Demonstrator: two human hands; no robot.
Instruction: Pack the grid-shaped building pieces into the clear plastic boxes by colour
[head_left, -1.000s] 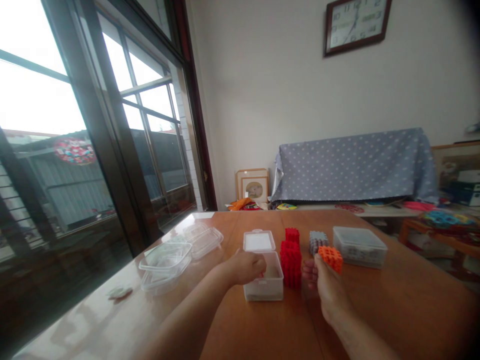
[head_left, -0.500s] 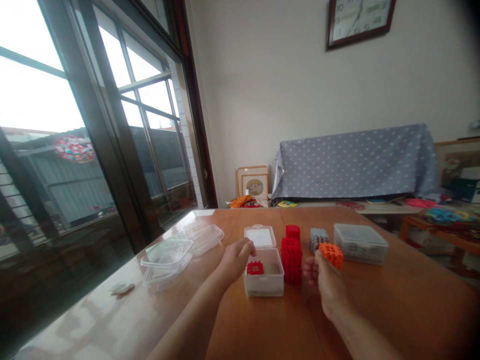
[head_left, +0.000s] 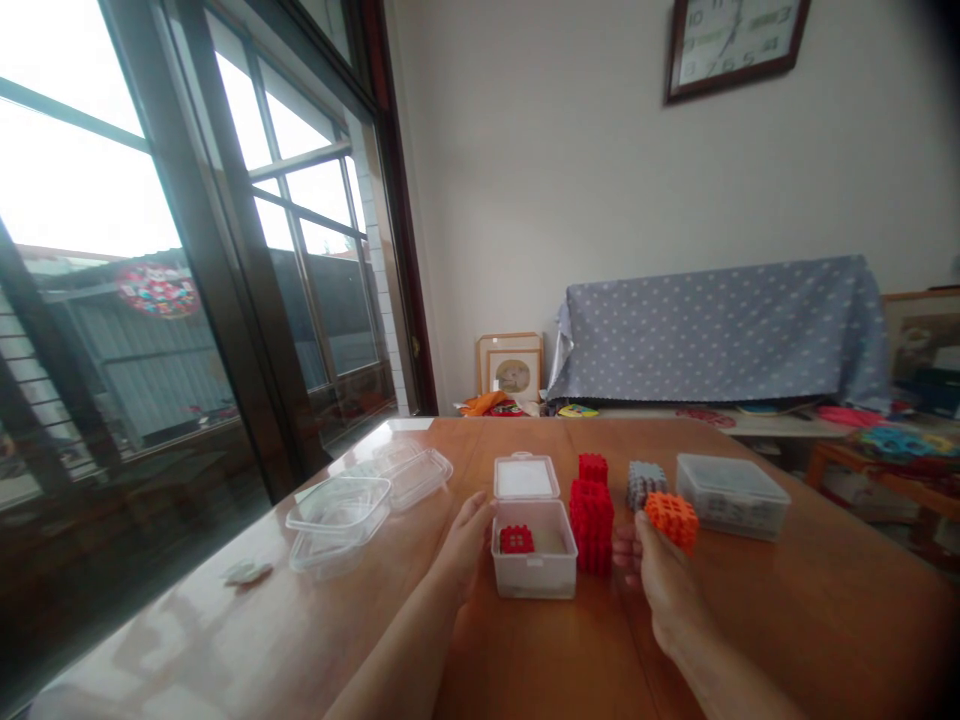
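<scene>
My left hand [head_left: 466, 540] is against or just beside the left wall of a clear plastic box [head_left: 535, 580], its fingers stretched forward and holding nothing I can see. The box's hinged lid [head_left: 526, 478] is tipped back, and a red lattice block [head_left: 517, 540] lies inside. To its right rises a stack of red lattice blocks [head_left: 592, 530], with another red block [head_left: 592, 467] behind. My right hand [head_left: 660, 575] is between that stack and an orange lattice block [head_left: 672, 515], thumb apart from its loosely curled fingers. It partly hides the orange block. A grey block [head_left: 646, 482] stands behind.
A closed clear box [head_left: 731, 497] stands at the right on the wooden table [head_left: 540, 660]. Clear plastic containers [head_left: 337, 510] lie at the left, near a small flat packet [head_left: 247, 573]. Beyond the table is a shelf with a polka-dot cloth [head_left: 712, 330].
My left hand has drawn back from over the box's rim to its left side. The right hand has shifted only slightly beside the orange block. The view has moved a little.
</scene>
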